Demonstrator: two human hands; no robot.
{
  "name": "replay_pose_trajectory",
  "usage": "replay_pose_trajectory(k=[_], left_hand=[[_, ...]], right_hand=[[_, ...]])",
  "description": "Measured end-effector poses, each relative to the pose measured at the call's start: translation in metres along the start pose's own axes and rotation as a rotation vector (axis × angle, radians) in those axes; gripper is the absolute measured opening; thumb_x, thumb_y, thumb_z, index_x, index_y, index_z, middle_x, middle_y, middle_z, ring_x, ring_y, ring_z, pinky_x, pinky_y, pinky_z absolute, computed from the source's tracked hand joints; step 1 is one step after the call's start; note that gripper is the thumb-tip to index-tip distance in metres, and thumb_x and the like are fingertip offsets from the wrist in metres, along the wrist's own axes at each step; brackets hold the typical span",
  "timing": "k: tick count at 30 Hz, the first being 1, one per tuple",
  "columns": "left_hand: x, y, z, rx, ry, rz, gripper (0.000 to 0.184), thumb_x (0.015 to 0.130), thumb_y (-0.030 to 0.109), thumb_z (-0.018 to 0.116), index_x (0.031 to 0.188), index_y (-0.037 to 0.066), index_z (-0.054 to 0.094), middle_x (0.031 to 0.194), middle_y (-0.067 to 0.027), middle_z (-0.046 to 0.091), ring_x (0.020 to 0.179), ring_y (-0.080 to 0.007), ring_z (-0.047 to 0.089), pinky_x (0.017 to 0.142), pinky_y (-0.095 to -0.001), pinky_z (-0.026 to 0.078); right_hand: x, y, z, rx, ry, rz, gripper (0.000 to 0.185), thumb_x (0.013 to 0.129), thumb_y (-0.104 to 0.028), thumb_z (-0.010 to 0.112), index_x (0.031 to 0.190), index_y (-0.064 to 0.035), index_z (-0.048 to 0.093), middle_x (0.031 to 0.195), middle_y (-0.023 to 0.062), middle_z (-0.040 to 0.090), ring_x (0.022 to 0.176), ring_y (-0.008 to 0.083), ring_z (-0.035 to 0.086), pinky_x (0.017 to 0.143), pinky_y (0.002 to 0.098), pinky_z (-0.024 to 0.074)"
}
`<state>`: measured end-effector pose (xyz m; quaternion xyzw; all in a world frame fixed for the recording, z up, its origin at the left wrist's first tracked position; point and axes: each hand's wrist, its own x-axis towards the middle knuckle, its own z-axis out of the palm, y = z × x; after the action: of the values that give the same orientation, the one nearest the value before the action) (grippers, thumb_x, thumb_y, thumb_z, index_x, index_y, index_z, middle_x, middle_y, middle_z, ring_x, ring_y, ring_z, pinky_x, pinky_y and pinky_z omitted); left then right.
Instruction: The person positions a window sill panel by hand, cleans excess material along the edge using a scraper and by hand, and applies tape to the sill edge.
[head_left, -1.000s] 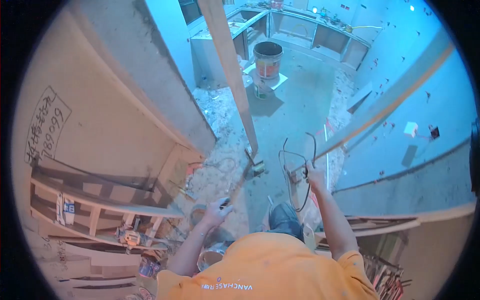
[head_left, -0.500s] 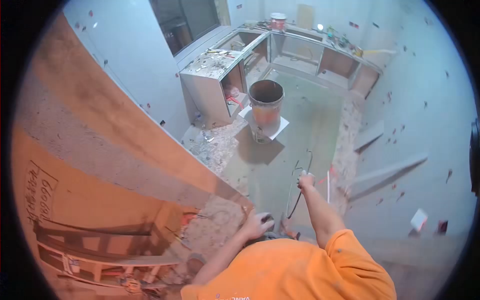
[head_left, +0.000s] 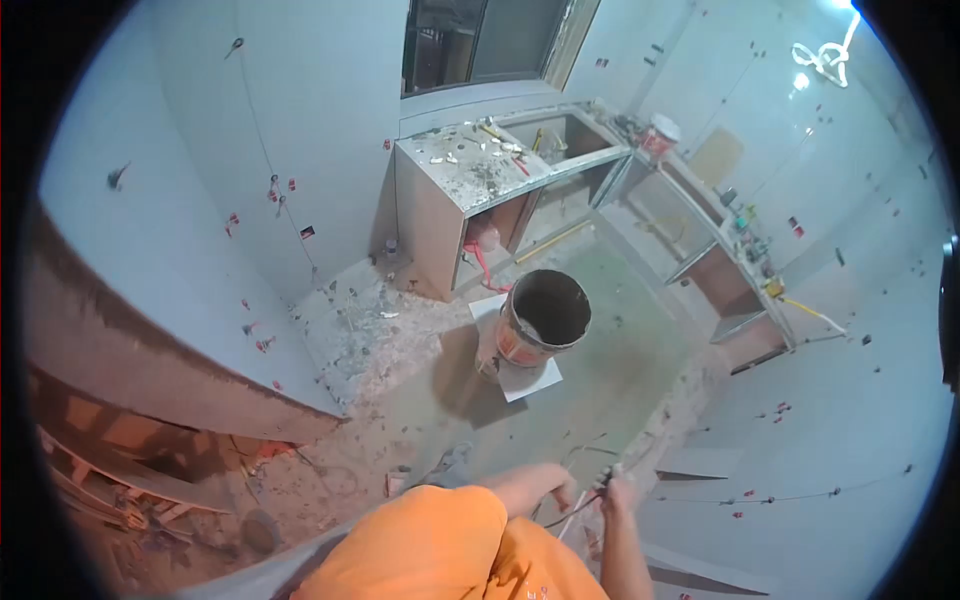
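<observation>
My right hand (head_left: 620, 491) is closed around a thin bent metal rod (head_left: 590, 449), low in front of my body. One part of the rod reaches forward over the floor, and another runs back toward my left hand. My left hand (head_left: 564, 490) hangs beside the rod with its fingers pointing down. Whether those fingers touch or grip the rod is unclear. Ahead of both hands stands a large dirty bucket (head_left: 518, 347), dark inside, on a white board (head_left: 530, 381).
An unfinished cabinet (head_left: 425, 215) with a debris-strewn top stands under the window. More cabinet frames (head_left: 690, 225) run along the far wall, with a red-and-white pail (head_left: 658, 134) on top. Rubble (head_left: 350, 310) covers the floor at left. Tile clips dot the walls.
My view has swung left and my body has leaned. My left hand has moved from my waist across to beside my right hand, which still holds the rod.
</observation>
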<state>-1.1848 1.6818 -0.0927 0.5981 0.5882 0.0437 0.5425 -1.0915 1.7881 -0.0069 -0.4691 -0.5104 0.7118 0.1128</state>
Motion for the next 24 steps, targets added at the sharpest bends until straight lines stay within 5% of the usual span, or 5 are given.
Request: replay_pose_trajectory(k=[9,11,12,15,24], left_hand=[[0.025,0.079,-0.131,-0.403,0.462,0.441,0.037,0.096,0.037,0.058,0.091,0.002,0.066,0.082,-0.0088,0.071,0.079,-0.0256,0.071,0.075,-0.0414,0.056],[0.024,0.098,-0.186,-0.995,0.211,0.284,0.038,0.100,0.037,0.055,0.094,0.001,0.066,0.080,-0.0114,0.069,0.078,-0.0230,0.069,0.075,-0.0385,0.054],[0.046,0.093,-0.204,-0.999,0.220,0.274,0.038,0.100,0.037,0.055,0.094,0.001,0.066,0.080,-0.0114,0.069,0.078,-0.0230,0.069,0.075,-0.0385,0.054],[0.112,0.085,-0.262,-0.722,0.977,0.218,0.046,0.101,0.044,0.055,0.094,0.000,0.066,0.077,-0.0180,0.067,0.075,-0.0306,0.069,0.073,-0.0438,0.053],[0.128,0.072,-0.462,-0.948,0.999,0.116,0.037,0.101,0.036,0.058,0.097,0.000,0.064,0.084,-0.0136,0.066,0.071,-0.0199,0.061,0.072,-0.0384,0.051]], right_hand=[[0.096,-0.161,-0.040,0.184,0.157,-0.079,0.017,0.104,-0.027,0.054,0.101,-0.0113,0.060,0.079,0.0012,0.061,0.061,0.0143,0.058,0.047,0.0258,0.0446],[0.133,-0.197,-0.044,0.185,0.166,-0.067,0.018,0.104,-0.027,0.055,0.107,-0.0107,0.062,0.085,0.0031,0.065,0.066,0.0160,0.062,0.050,0.0270,0.0476],[0.157,-0.212,-0.045,0.180,0.163,-0.063,0.019,0.104,-0.027,0.055,0.110,-0.0105,0.062,0.088,0.0041,0.068,0.069,0.0168,0.064,0.052,0.0276,0.0492],[0.239,-0.247,-0.049,0.132,0.102,-0.039,0.021,0.103,-0.027,0.055,0.112,-0.0105,0.063,0.092,0.0055,0.070,0.072,0.0177,0.067,0.055,0.0289,0.0512],[0.434,-0.363,-0.043,0.048,-0.083,0.005,0.021,0.100,-0.026,0.061,0.108,-0.0066,0.066,0.091,0.0051,0.069,0.070,0.0168,0.065,0.057,0.0303,0.0505]])
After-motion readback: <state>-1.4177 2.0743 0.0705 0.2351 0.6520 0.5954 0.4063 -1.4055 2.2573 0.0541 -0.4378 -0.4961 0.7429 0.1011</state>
